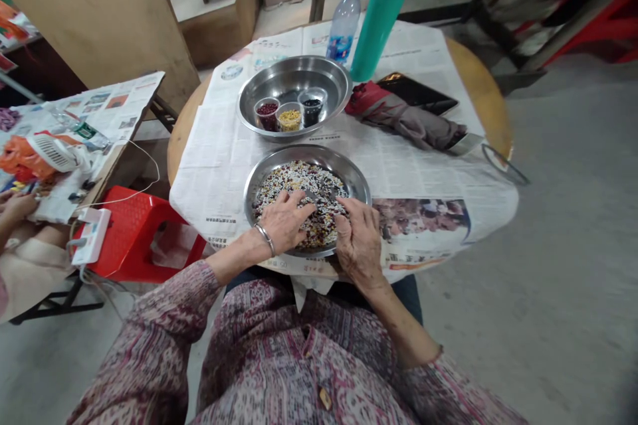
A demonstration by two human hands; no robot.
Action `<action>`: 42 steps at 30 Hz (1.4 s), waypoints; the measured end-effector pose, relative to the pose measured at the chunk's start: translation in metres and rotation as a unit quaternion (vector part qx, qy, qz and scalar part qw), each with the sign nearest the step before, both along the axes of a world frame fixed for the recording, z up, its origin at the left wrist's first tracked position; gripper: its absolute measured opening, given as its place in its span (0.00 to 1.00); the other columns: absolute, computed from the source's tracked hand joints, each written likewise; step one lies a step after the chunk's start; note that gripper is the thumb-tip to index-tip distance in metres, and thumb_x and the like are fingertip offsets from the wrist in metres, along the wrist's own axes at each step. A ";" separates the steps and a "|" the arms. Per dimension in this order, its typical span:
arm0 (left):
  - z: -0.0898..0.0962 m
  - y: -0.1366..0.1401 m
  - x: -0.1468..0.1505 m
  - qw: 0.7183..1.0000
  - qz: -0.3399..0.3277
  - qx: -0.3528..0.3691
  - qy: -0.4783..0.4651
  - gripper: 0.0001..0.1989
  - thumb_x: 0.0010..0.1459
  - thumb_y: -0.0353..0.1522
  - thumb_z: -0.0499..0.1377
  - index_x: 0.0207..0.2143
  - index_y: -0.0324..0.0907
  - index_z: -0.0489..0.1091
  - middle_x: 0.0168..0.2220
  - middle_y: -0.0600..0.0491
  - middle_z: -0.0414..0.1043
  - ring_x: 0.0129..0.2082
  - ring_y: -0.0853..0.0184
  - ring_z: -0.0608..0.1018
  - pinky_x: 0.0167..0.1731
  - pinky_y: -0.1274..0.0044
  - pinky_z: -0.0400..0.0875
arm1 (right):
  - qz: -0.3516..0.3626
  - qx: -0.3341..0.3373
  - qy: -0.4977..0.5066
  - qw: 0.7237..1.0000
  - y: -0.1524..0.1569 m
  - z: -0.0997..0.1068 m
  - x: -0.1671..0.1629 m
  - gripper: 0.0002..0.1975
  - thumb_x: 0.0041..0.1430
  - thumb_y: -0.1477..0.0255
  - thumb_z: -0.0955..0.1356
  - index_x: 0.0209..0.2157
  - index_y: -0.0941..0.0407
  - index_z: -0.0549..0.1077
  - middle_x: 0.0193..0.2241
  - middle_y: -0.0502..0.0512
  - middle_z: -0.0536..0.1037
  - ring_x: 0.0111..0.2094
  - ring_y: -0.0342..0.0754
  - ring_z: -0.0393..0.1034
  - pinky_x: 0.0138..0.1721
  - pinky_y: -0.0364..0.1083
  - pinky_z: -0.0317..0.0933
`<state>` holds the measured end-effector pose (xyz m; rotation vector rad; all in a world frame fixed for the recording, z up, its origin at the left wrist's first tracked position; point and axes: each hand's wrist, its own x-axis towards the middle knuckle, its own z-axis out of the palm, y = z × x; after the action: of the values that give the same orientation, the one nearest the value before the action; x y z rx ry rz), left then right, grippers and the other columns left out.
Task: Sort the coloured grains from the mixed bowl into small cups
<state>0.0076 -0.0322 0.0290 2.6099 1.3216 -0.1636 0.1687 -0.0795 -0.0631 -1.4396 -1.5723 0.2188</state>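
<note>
A steel basin in front of me holds mixed beans and grains in white, yellow, dark red and black. My left hand, with a bracelet at the wrist, rests over the mix at the near left, fingers apart. At the right rim is my right hand, its fingers bent over the mix and the thumb apart from them. Behind stands a second steel basin. In it are three clear cups: one of dark red beans, one of yellow grains and one of black beans.
Newspaper covers the round table. Toward the back stand a water bottle and a teal bottle. A folded umbrella and a dark phone lie right. At left are a red stool, a power strip and another person's hand.
</note>
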 end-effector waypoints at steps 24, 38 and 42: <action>-0.019 0.067 -0.024 0.980 0.144 0.116 -0.077 0.10 0.63 0.28 0.54 0.44 0.42 0.73 0.44 0.48 0.71 0.47 0.62 0.72 0.50 0.69 0.70 | -0.005 -0.002 0.009 1.000 0.000 0.003 -0.001 0.18 0.69 0.65 0.58 0.54 0.53 0.69 0.50 0.61 0.74 0.53 0.55 0.64 0.55 0.59 0.59; -0.019 0.030 0.009 0.997 0.026 0.049 -0.056 0.16 0.64 0.24 0.49 0.47 0.43 0.73 0.48 0.47 0.66 0.47 0.62 0.72 0.42 0.73 0.73 | -0.007 0.000 0.007 1.000 0.001 0.003 -0.001 0.18 0.68 0.65 0.58 0.53 0.54 0.70 0.49 0.61 0.74 0.52 0.55 0.65 0.55 0.58 0.58; -0.019 0.028 -0.024 0.991 0.048 0.078 -0.095 0.15 0.63 0.22 0.49 0.43 0.40 0.73 0.43 0.48 0.68 0.43 0.66 0.73 0.45 0.73 0.72 | -0.003 0.005 -0.004 1.000 0.001 0.001 0.000 0.17 0.68 0.66 0.58 0.53 0.55 0.70 0.49 0.62 0.74 0.52 0.54 0.65 0.54 0.57 0.59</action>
<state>-0.0166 -0.0045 0.0099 2.6011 1.4380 0.2076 0.1683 -0.0789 -0.0625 -1.4390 -1.5733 0.2027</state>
